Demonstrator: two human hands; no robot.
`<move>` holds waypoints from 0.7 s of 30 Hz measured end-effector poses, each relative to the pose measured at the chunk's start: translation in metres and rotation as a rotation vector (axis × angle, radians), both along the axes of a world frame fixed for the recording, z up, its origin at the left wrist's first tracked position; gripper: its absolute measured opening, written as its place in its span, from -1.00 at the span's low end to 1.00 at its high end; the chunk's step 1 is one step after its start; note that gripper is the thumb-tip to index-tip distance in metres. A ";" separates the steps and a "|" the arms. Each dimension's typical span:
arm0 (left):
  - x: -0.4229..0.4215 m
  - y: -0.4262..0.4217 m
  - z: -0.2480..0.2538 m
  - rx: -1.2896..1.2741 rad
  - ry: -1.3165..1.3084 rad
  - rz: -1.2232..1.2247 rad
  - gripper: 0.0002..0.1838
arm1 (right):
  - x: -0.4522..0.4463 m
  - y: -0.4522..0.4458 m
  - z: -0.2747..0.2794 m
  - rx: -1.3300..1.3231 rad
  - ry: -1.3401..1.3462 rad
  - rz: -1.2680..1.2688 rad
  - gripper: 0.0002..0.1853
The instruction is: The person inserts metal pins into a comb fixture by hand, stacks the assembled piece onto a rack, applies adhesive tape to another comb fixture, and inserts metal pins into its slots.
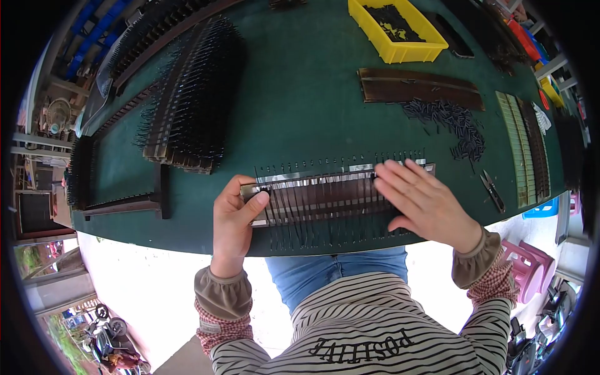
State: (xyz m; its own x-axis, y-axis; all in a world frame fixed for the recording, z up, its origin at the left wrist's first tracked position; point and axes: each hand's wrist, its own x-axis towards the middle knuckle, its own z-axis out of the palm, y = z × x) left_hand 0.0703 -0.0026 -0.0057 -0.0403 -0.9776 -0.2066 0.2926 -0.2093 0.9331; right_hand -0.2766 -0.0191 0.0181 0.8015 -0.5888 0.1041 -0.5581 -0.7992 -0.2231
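Note:
On the green table in front of me lies a long brown rack (319, 201) with a row of thin dark wires or pins crossing it, their ends sticking out along both long sides. My left hand (236, 209) grips the rack's left end, thumb on top and fingers at the far edge. Over the right part of the rack my right hand (425, 203) lies flat, fingers stretched out and touching or just above the wires. What is under its palm is hidden.
Stacked racks with dark wires (194, 94) stand at the left. A yellow bin (400, 51) of small black pieces is at the back right. Nearer are a brown board (419, 89), loose black pieces (450, 125), snips (492, 190) and a greenish slatted panel (515, 147).

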 end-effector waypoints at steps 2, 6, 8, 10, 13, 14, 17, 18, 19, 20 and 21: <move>0.000 -0.001 0.001 0.002 -0.007 -0.007 -0.90 | -0.018 0.003 0.000 0.007 -0.014 -0.047 -0.09; 0.003 -0.003 0.000 0.027 0.018 -0.023 -0.89 | -0.042 0.008 -0.005 0.022 -0.109 -0.133 -0.14; 0.008 -0.006 -0.002 0.052 0.029 -0.016 -0.89 | -0.051 0.007 -0.008 0.052 -0.196 -0.158 -0.18; 0.011 -0.014 0.000 0.080 0.029 -0.003 -0.87 | -0.062 0.000 -0.009 -0.028 -0.342 -0.234 -0.33; 0.002 -0.035 0.020 0.165 -0.037 -0.036 -0.77 | -0.068 -0.021 -0.008 -0.061 -0.443 -0.445 -0.56; 0.001 -0.046 0.023 0.154 -0.065 -0.081 -0.75 | -0.068 -0.030 -0.007 -0.056 -0.456 -0.533 -0.64; 0.000 -0.082 0.032 0.147 -0.140 -0.218 -0.69 | -0.059 -0.061 -0.010 -0.113 -0.404 -0.591 -0.84; -0.002 -0.095 0.033 0.152 -0.158 -0.263 -0.68 | -0.058 -0.067 -0.012 -0.104 -0.348 -0.606 -0.84; -0.004 -0.106 0.033 0.156 -0.174 -0.305 -0.67 | -0.057 -0.071 -0.018 -0.107 -0.354 -0.569 -0.84; -0.006 -0.115 0.033 0.155 -0.208 -0.336 -0.67 | -0.056 -0.076 -0.027 -0.109 -0.359 -0.530 -0.84; -0.009 -0.123 0.031 0.156 -0.240 -0.368 -0.66 | -0.055 -0.080 -0.032 -0.107 -0.362 -0.491 -0.84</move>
